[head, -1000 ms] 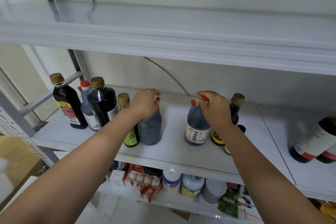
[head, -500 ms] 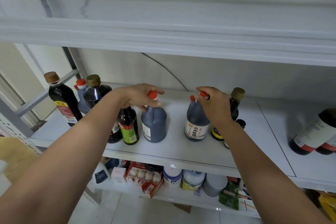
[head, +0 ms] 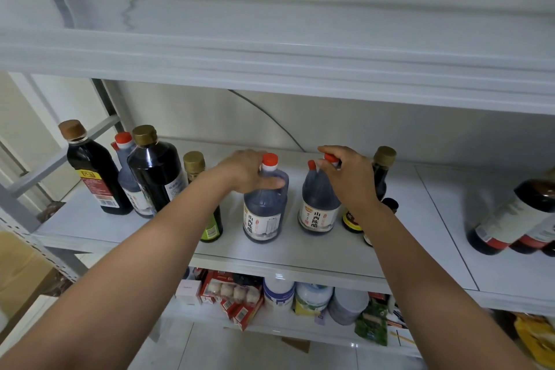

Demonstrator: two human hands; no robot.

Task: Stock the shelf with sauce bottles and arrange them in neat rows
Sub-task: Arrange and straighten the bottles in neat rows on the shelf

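White shelf | left hand grips left jug | right hand grips right jug | green-label bottle, gold-capped bottle flanking

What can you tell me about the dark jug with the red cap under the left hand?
The jug is translucent bluish plastic full of dark liquid, round-bodied, with a sloping shoulder and a red screw cap. A white label with black Chinese characters faces the camera. It stands upright on the white shelf, between a green-labelled bottle and a twin jug that the right hand grips at its top. The left hand grips its shoulder just below the cap.
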